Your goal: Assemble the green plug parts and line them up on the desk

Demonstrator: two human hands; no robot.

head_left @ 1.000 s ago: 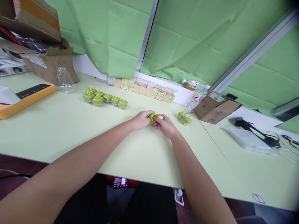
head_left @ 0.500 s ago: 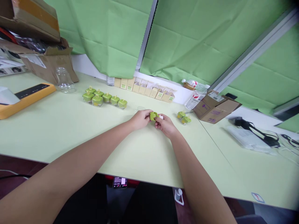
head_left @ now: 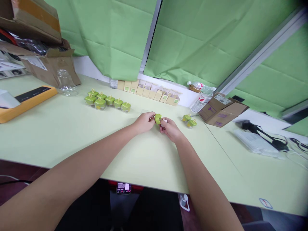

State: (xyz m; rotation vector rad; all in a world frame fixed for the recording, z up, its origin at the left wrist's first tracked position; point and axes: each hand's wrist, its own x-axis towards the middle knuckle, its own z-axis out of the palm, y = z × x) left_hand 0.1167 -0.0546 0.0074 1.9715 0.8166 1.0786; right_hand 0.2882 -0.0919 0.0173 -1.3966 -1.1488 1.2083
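Between my two hands, above the middle of the table, is a green lid (head_left: 158, 118) turned on its side. My left hand (head_left: 145, 122) pinches its left edge. The fingers of my right hand (head_left: 169, 129) are closed on its right side, with a small white piece (head_left: 165, 121) showing by the thumb. Behind my left hand a clear container (head_left: 145, 111) stands on the table, partly hidden. To the left sit several small clear containers with green lids (head_left: 110, 100), each with a loop on top. Two more green-lidded containers (head_left: 189, 120) stand right of my right hand.
Several small cardboard boxes (head_left: 150, 91) line the back wall. At the right are an open carton (head_left: 218, 110), plastic bottles (head_left: 201, 87) and black cables (head_left: 267, 136). A glass jar (head_left: 66, 84), a yellow-black device (head_left: 31, 101) and stacked cartons (head_left: 48, 62) stand left.
The green lid has turned between my hands, so its hollow inside faces me less and its outer side shows more. My hands stay in nearly the same place.
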